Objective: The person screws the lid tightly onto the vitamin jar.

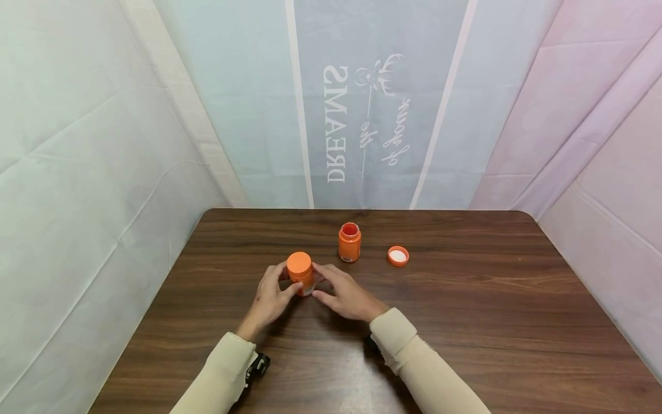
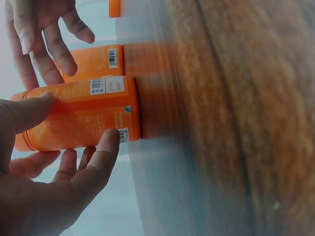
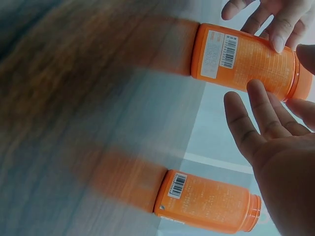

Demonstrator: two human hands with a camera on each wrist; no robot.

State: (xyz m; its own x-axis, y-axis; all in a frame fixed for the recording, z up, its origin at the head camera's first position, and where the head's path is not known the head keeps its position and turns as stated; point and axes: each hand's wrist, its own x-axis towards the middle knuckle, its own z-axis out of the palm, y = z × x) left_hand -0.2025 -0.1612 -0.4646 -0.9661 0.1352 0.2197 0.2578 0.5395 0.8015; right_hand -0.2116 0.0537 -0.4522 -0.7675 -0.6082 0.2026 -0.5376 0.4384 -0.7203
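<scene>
A capped orange bottle (image 1: 299, 265) stands upright on the table, between the two hands. My left hand (image 1: 268, 298) grips it from the left, with the thumb on its near side. On the other side is my right hand (image 1: 350, 294), its fingers spread and loosely straight beside the bottle; whether a fingertip touches it I cannot tell. In the right wrist view a barcode label shows low on the held bottle (image 3: 246, 61). A second orange bottle (image 1: 349, 247), uncapped, stands behind and to the right.
An orange lid (image 1: 398, 264) lies with its white inside up, right of the uncapped bottle. The dark wooden table (image 1: 465, 322) meets fabric hangings (image 1: 248, 115) at the back and both sides.
</scene>
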